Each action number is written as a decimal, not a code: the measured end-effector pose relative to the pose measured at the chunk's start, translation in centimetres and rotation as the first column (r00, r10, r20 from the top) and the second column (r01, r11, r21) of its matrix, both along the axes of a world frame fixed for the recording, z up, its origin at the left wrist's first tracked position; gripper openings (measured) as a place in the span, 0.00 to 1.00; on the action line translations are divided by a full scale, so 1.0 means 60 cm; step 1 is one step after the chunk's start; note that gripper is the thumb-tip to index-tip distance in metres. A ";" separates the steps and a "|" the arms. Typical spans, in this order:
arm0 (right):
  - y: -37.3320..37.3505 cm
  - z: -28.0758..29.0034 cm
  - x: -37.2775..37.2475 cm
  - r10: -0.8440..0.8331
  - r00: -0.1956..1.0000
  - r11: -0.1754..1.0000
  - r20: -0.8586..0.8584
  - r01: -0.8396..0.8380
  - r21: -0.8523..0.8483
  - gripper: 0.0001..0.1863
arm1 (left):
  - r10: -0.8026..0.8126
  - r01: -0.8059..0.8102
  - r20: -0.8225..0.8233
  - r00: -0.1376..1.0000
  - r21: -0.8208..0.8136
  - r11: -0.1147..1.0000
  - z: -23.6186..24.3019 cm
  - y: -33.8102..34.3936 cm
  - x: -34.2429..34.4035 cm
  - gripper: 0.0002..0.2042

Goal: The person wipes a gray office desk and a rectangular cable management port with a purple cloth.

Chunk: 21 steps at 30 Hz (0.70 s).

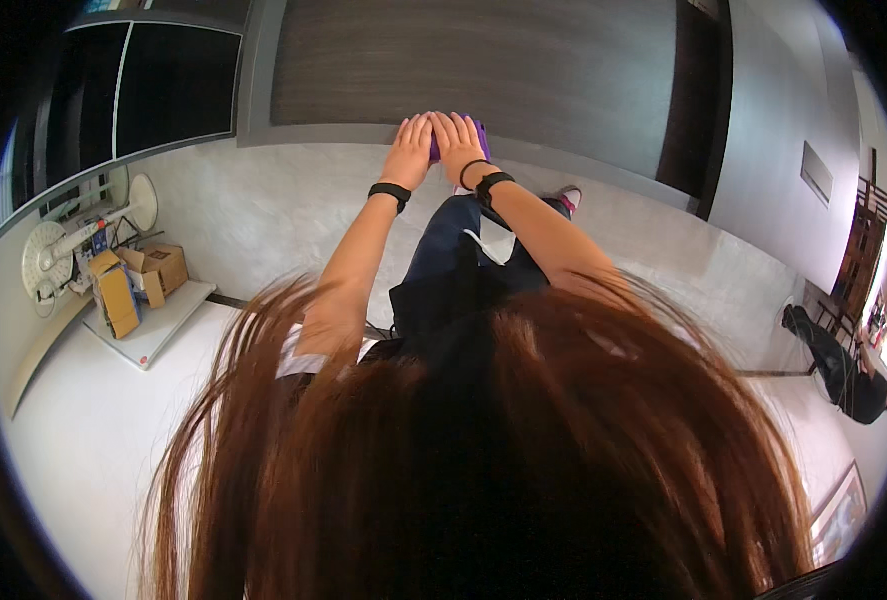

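Note:
My left hand [406, 154] and my right hand [456, 150] are side by side on a purple object [481, 142] at the lower edge of a large dark panel [473, 65] with a grey border. The fingers of both hands are close together over the object and partly hide it, so I cannot make out what it is. Both wrists carry dark bands. Below my hands show my dark trousers [428, 255] and a pink-and-white shoe [569, 200]; my long hair fills the lower middle.
White fans [48, 260] and cardboard boxes [163, 268] stand on a pale board [148, 340] at left, below dark glass panes [173, 85]. A silvery panel [778, 100] is at right. A person in dark clothing [843, 375] and a framed picture [838, 515] appear at far right.

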State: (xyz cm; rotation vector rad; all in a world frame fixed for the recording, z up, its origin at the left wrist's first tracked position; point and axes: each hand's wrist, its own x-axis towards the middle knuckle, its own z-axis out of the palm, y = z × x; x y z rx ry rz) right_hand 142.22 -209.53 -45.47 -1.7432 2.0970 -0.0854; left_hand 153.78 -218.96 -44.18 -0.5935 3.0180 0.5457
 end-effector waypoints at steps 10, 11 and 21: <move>0.148 0.006 -0.090 -0.242 0.969 0.951 0.046 0.246 -0.186 0.40 | -0.129 0.128 0.003 0.992 -0.137 0.982 -0.052 0.122 -0.124 0.26; 0.170 0.006 -0.105 -0.254 0.967 0.954 0.037 0.256 -0.153 0.41 | -0.139 0.139 0.008 0.990 -0.144 0.980 -0.056 0.143 -0.141 0.26; 0.269 0.017 -0.201 -0.320 0.939 0.945 0.128 0.327 -0.030 0.45 | -0.208 0.224 0.098 0.973 -0.191 0.956 -0.061 0.241 -0.246 0.25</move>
